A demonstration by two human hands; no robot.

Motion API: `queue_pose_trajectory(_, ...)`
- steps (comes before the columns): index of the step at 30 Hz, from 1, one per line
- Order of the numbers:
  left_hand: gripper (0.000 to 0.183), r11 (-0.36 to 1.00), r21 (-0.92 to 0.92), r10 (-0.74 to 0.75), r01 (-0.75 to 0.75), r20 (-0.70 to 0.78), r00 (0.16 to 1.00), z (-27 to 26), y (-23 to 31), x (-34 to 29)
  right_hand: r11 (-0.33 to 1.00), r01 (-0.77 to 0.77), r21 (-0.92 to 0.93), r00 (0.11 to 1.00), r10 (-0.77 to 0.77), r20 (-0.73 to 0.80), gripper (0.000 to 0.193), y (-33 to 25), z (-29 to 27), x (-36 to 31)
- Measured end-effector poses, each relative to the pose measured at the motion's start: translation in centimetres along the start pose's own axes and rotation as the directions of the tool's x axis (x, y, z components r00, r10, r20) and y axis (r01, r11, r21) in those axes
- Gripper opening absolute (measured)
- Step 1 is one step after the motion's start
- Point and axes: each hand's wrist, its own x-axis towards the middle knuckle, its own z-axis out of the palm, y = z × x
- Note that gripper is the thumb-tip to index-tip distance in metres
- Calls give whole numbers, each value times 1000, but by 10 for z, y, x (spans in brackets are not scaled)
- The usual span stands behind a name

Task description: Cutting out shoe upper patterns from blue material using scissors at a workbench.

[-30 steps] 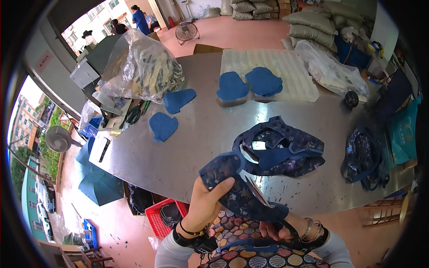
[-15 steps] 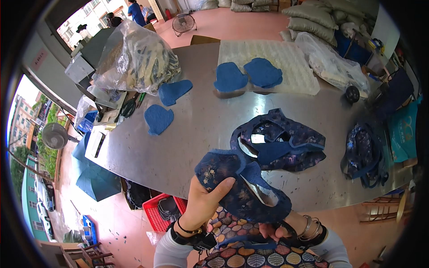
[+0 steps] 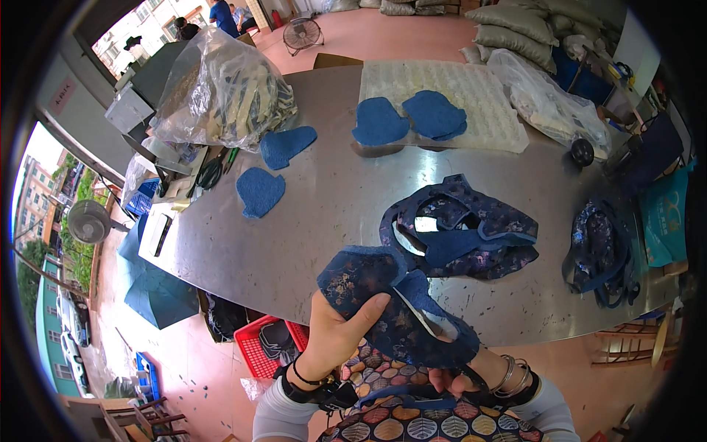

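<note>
Close in front of me, my left hand (image 3: pixel 337 340) is closed on a dark blue flowered shoe upper (image 3: pixel 401 330) with lighter blue fuzzy lining, thumb on top. My right hand (image 3: pixel 455 381) is partly hidden under the upper's lower right end. Its fingers are curled around a dark curved piece, too covered to name. Just beyond on the metal table (image 3: pixel 324 199) lies a loose heap of matching flowered uppers (image 3: pixel 460 228). Farther right is another bundle of dark blue straps and uppers (image 3: pixel 600 254).
Blue fuzzy cutouts (image 3: pixel 261 194) lie at the table's left, and more blue cutouts (image 3: pixel 381 121) rest on a translucent sheet (image 3: pixel 479 110) at the back. A clear bag of scraps (image 3: pixel 221 92) stands far left, near green-handled scissors (image 3: pixel 211 171). Below the edge is a red basket (image 3: pixel 254 350).
My view has shifted very slightly. Both hands keep the upper in nearly the same place, with only a slight movement of the right fingers.
</note>
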Motion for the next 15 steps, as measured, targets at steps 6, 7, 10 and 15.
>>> queue_pose_trajectory(6,24,997,-36,-70,70,16,997,0,-1,-2,981,128,149,977,-99,-187,48,-8,3,30)
queue_pose_trajectory(7,24,996,-47,-75,75,16,997,0,-1,-2,976,145,160,972,-110,-206,48,-10,3,34)
queue_pose_trajectory(10,24,993,-73,-87,89,20,996,1,-1,-2,965,190,183,956,-139,-258,50,-15,4,43)
queue_pose_trajectory(15,24,989,-97,-104,107,34,994,1,0,-2,950,236,204,939,-169,-298,52,-15,5,47)
